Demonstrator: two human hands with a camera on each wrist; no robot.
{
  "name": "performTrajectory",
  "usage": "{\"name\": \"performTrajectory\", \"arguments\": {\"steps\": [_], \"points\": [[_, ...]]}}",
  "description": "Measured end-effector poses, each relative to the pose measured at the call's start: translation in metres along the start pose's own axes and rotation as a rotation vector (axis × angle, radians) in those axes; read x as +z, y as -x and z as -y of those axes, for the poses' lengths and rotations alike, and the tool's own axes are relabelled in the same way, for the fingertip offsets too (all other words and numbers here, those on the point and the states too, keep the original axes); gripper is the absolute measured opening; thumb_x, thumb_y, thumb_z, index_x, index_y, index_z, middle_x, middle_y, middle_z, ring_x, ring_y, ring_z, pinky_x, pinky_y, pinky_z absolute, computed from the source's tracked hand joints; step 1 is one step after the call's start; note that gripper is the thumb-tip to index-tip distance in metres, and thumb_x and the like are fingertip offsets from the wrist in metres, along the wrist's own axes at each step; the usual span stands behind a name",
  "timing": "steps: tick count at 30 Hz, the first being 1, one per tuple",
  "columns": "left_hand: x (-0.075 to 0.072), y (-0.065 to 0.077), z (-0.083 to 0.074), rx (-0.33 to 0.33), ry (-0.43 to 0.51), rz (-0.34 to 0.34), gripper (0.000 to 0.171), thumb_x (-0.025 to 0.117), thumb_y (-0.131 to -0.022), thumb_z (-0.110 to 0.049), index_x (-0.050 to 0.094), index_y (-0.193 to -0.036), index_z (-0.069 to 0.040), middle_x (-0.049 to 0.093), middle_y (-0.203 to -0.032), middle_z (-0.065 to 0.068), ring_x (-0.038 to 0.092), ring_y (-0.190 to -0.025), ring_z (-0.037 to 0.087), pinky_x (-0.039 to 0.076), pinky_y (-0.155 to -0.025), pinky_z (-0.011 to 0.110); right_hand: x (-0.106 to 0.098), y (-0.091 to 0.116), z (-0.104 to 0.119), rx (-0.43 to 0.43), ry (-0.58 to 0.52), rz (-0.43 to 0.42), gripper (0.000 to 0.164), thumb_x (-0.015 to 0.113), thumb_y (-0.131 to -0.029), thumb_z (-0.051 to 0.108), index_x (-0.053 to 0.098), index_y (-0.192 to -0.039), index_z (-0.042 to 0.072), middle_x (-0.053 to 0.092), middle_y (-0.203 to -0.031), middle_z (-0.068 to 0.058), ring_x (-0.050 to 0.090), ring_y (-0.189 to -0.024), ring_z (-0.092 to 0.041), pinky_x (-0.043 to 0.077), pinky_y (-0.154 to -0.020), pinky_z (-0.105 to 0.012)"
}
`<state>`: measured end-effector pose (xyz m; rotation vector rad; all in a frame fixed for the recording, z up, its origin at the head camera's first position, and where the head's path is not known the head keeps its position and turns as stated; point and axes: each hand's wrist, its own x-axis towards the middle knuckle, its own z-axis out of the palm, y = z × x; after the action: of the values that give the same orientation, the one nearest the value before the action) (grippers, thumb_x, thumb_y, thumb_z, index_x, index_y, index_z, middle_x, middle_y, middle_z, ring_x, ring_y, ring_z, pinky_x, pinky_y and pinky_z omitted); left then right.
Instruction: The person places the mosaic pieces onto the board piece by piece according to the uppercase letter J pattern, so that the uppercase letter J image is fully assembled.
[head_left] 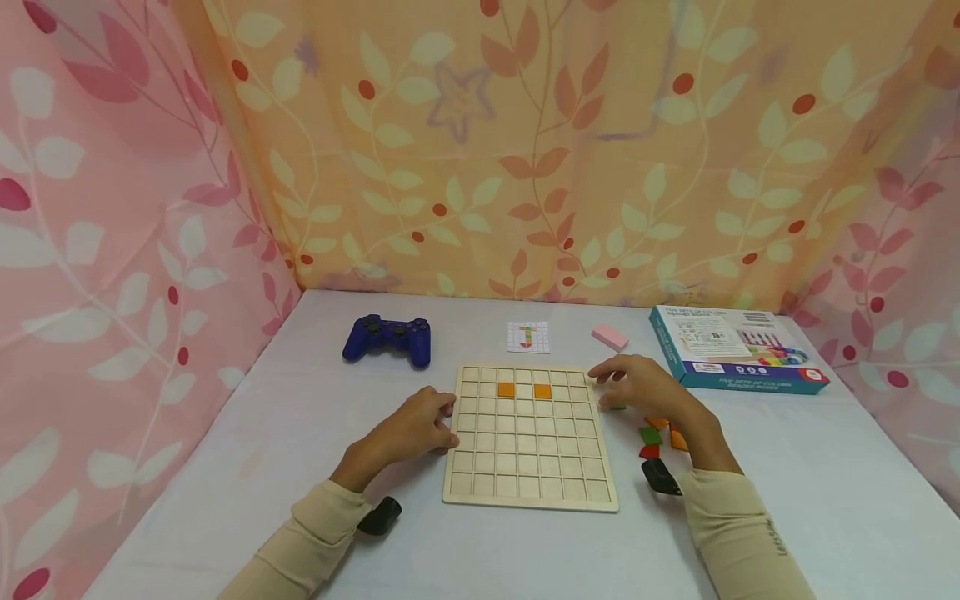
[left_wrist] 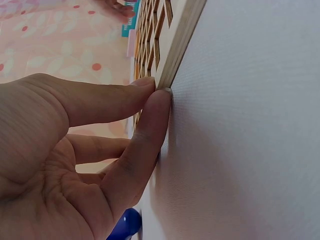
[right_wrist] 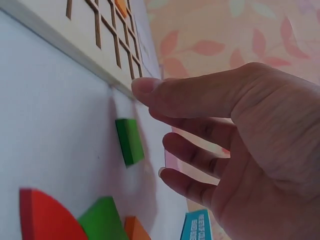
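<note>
A square wooden grid board (head_left: 528,444) lies flat on the table with two orange square tiles (head_left: 506,390) in its upper cells. My left hand (head_left: 411,427) is at the board's left edge. In the left wrist view its thumb and index fingertips (left_wrist: 161,102) pinch that wooden edge. At the far right corner is my right hand (head_left: 637,383), fingers loosely bent, thumb tip close to the rim; whether it touches is unclear. Nothing shows between its fingers. Below it in the right wrist view lies a green block (right_wrist: 129,141), mostly hidden by the hand in the head view.
Red, green and orange pieces (head_left: 649,435) lie right of the board, partly under my right forearm. Behind it are a printed pattern card (head_left: 528,337) and a pink block (head_left: 610,337). A blue game controller (head_left: 387,339) lies far left, a teal-edged box (head_left: 738,348) far right.
</note>
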<state>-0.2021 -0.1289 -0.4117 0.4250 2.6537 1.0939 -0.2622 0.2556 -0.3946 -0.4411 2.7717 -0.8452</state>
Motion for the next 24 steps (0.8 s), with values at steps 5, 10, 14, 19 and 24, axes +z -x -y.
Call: {"name": "performTrajectory", "arguments": {"steps": [5, 10, 14, 19, 24], "points": [[0.001, -0.001, 0.001, -0.004, 0.011, -0.001, 0.067, 0.087, -0.085, -0.003, 0.056, -0.144, 0.011, 0.059, -0.116, 0.012, 0.058, -0.087, 0.014, 0.048, -0.086, 0.036, -0.003, 0.001, -0.012, 0.048, -0.027, 0.03, 0.042, 0.084, -0.088, 0.014, 0.075, -0.128, 0.007, 0.072, -0.121, -0.011, 0.057, -0.111, -0.031, 0.051, -0.093, -0.044], [0.001, -0.001, 0.002, -0.003, 0.002, -0.002, 0.067, 0.087, -0.085, -0.003, 0.057, -0.143, 0.01, 0.059, -0.117, 0.012, 0.058, -0.088, 0.015, 0.048, -0.087, 0.037, -0.005, 0.004, -0.018, 0.042, -0.04, 0.049, 0.04, 0.083, -0.086, 0.009, 0.076, -0.125, 0.006, 0.074, -0.119, -0.009, 0.058, -0.109, -0.029, 0.052, -0.094, -0.044], [0.001, -0.002, 0.002, -0.003, -0.014, -0.002, 0.061, 0.087, -0.085, -0.005, 0.061, -0.138, 0.008, 0.059, -0.116, 0.012, 0.056, -0.091, 0.017, 0.048, -0.085, 0.037, -0.007, 0.008, -0.02, 0.065, -0.06, 0.057, 0.039, 0.081, -0.086, 0.007, 0.077, -0.124, 0.006, 0.074, -0.122, -0.012, 0.059, -0.11, -0.03, 0.055, -0.091, -0.043], [0.001, -0.001, 0.002, -0.01, -0.001, 0.003, 0.057, 0.087, -0.086, -0.005, 0.062, -0.135, 0.007, 0.058, -0.116, 0.013, 0.057, -0.089, 0.017, 0.048, -0.082, 0.035, -0.009, 0.01, -0.023, 0.081, -0.058, 0.066, 0.036, 0.08, -0.087, 0.007, 0.078, -0.122, 0.006, 0.073, -0.124, -0.014, 0.061, -0.107, -0.029, 0.056, -0.084, -0.035], [-0.001, -0.001, 0.001, 0.002, 0.015, 0.006, 0.054, 0.087, -0.085, -0.004, 0.062, -0.132, 0.008, 0.057, -0.116, 0.015, 0.056, -0.089, 0.018, 0.047, -0.079, 0.034, -0.01, 0.01, -0.025, 0.088, -0.052, 0.066, 0.033, 0.081, -0.088, 0.008, 0.079, -0.121, 0.008, 0.071, -0.122, -0.014, 0.059, -0.106, -0.029, 0.054, -0.083, -0.034]]}}
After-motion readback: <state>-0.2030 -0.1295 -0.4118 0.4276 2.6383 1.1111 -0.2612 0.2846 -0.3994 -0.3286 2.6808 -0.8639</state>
